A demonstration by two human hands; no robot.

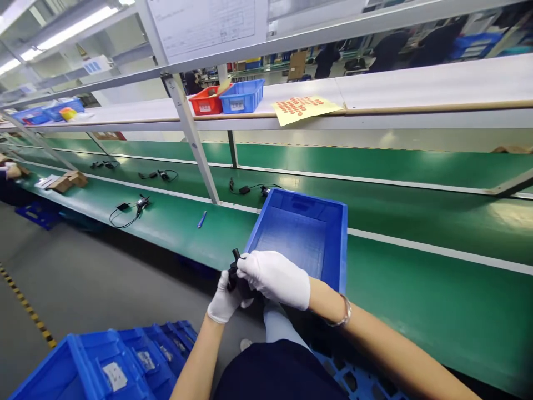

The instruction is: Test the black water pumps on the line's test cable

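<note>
Blue bin [333, 244] beside black part [234, 272].

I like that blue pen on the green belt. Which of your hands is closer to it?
Left. The left hand sits nearer the blue pen, below and slightly right of it. The right hand is farther right, before the blue bin.

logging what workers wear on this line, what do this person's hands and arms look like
Both the left hand and the right hand wear thin white fabric gloves that end at the wrist. The forearms are bare, with no sleeves in view. On the right wrist sits a slim silver-coloured bracelet. No markings or logos show on the gloves.
</note>
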